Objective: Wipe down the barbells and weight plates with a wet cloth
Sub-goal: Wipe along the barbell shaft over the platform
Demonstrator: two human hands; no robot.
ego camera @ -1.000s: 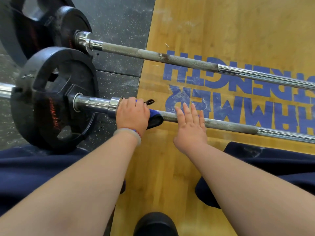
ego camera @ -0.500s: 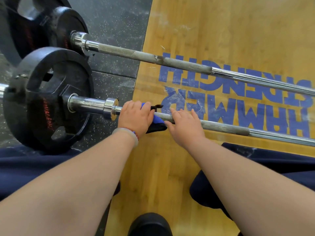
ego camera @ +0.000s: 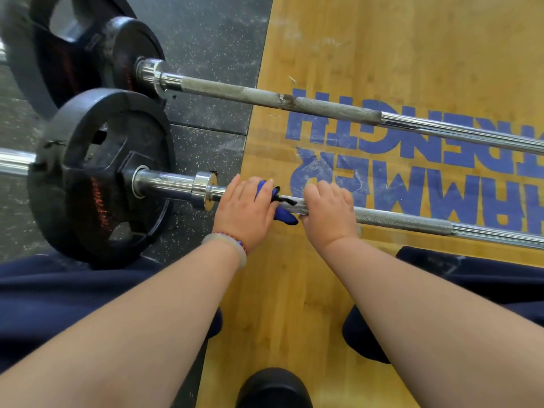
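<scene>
A second barbell (ego camera: 265, 97) lies on the far side, roughly parallel to the near one and well apart from it, with its own black plates (ego camera: 88, 54) stacked at its left end. The person's knees in dark trousers (ego camera: 471, 275) sit on the near side, and a black shoe (ego camera: 273, 387) shows between them.

The near barbell (ego camera: 397, 220) lies on the floor with its long axis running left to right, angled slightly nearer toward the right. Its black weight plate (ego camera: 88, 172) stands on edge at the left, on the speckled rubber floor (ego camera: 212, 30). The left hand (ego camera: 244, 210) has its fingers wrapped around a blue cloth (ego camera: 284, 216) on the shaft, just right of the chrome collar (ego camera: 204, 188). The right hand (ego camera: 329, 213) is just beside it, fingers curled over the bare knurled shaft.

To the right, the shaft runs unobstructed across the wooden platform (ego camera: 382, 39) and its blue lettering (ego camera: 412, 136) to the frame edge. To the left, the collar closes off the shaft.
</scene>
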